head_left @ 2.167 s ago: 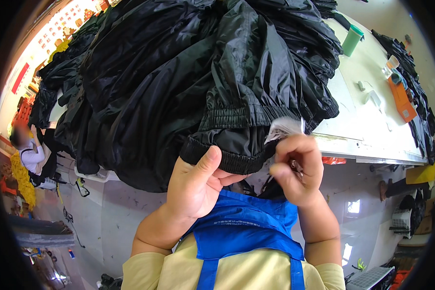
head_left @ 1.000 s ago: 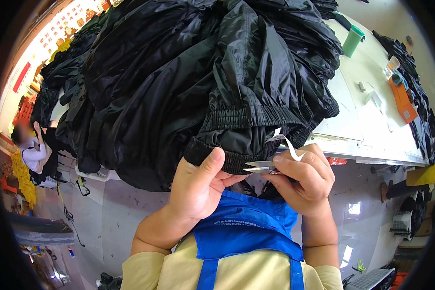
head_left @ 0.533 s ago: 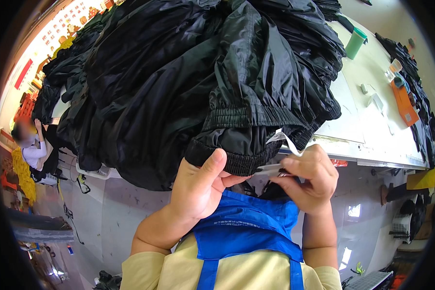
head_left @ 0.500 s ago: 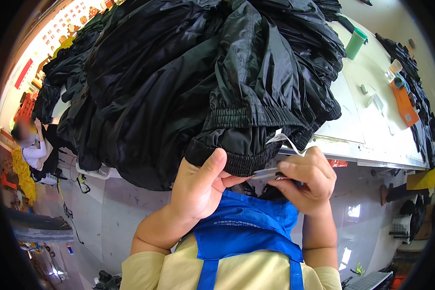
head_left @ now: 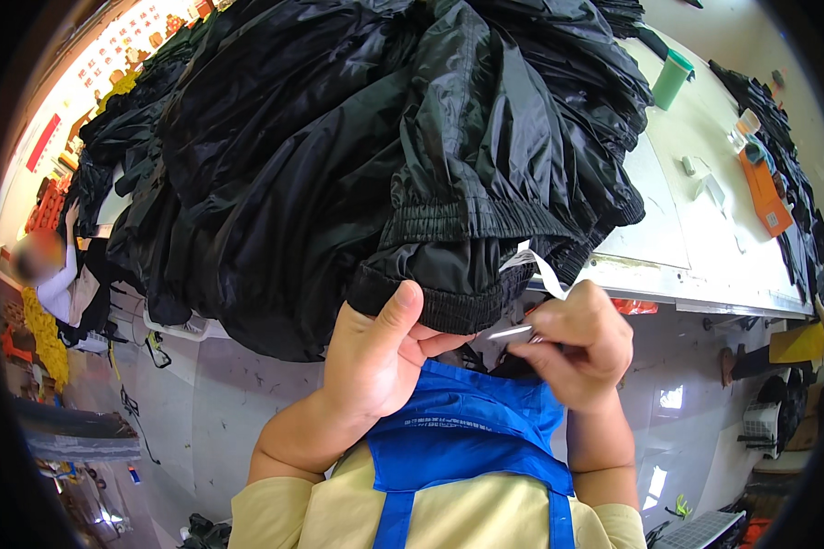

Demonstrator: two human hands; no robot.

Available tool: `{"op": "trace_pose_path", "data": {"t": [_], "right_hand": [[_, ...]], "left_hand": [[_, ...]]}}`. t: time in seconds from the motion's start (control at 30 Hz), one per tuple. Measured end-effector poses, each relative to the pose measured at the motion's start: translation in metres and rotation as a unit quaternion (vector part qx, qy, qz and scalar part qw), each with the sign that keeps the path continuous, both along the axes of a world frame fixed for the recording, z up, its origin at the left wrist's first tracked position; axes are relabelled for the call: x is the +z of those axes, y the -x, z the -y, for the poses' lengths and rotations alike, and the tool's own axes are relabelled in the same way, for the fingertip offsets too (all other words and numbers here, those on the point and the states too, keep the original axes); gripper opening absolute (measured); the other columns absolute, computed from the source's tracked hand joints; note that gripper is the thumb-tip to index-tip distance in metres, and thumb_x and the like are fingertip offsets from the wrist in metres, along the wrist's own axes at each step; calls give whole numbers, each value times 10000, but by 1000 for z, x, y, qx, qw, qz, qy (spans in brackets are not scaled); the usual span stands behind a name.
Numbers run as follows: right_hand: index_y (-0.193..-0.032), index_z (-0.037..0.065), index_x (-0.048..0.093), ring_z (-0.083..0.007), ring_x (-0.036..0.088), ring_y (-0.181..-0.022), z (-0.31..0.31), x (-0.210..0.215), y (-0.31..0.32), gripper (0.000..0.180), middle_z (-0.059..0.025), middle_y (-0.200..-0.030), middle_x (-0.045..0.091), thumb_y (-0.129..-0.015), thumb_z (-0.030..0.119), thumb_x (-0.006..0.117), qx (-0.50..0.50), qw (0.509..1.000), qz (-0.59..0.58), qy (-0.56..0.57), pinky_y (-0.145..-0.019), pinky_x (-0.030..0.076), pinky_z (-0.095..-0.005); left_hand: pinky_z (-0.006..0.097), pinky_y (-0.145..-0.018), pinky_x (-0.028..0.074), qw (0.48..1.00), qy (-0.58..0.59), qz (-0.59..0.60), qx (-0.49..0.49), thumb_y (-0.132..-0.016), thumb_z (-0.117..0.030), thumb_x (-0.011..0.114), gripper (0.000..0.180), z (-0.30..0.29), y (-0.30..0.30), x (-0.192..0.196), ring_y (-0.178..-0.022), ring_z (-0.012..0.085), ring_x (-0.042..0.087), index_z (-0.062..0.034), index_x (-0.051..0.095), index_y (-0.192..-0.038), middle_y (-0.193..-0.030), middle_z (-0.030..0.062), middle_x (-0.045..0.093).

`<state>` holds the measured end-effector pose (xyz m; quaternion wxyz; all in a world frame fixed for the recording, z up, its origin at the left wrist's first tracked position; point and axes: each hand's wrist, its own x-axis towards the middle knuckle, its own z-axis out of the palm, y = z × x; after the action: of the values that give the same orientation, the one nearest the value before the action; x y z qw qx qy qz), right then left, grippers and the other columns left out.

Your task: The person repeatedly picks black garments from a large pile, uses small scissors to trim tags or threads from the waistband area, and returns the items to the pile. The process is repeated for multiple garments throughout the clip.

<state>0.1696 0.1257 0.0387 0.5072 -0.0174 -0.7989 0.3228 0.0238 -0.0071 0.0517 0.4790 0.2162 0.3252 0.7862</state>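
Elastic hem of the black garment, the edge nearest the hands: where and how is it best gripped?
Probably at the left end of the elastic hem, pinched from the near side: its gathered edge faces the person. The left hand holds that end; the right hand, with a metal blade, occupies the right.

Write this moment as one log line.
left hand: holds black elastic hem | right hand: holds metal tool | white tag: beside right hand

White table [head_left: 661, 220] — black garments [head_left: 284, 165], 1 green tumbler [head_left: 671, 82].
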Motion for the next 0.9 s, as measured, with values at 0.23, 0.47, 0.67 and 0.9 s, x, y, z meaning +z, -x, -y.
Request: {"op": "trace_pose_path", "data": {"t": [0.23,0.47,0.67,0.9], "right_hand": [[-836,44,650,-207,591,-654,-17,3,1,337,-50,-774,649,-555,109,826,-4,998,39,-51,-605,422,-297],[-811,65,656,-196,546,-625,-13,22,6,285,-36,-743,616,-574,121,804,-6,989,78,-129,-568,388,-310],[-809,67,654,-191,549,-614,-11,22,8,289,-27,-700,601,-572,117,811,-4,991,58,-121,-562,388,-302],[-799,59,641,-202,548,-598,-9,15,10,324,-45,-689,593,-541,111,830,-2,997,49,-61,-555,398,-299]], "left_hand": [[456,-865,538,999,-1,7,-32,-976,-301,474,397,3,6,-1,-991,289,645,29,529,-1189,-1105,186,629],[448,-852,546,1000,9,-5,-25,-981,-269,468,385,4,4,-1,-973,289,651,43,503,-1202,-1087,186,632],[443,-849,547,999,16,-13,-27,-979,-262,473,380,4,3,0,-972,287,651,53,516,-1186,-1087,191,630],[440,-853,541,999,7,-36,0,-975,-253,477,392,4,5,1,-990,294,638,63,491,-1207,-1120,194,613]]}}
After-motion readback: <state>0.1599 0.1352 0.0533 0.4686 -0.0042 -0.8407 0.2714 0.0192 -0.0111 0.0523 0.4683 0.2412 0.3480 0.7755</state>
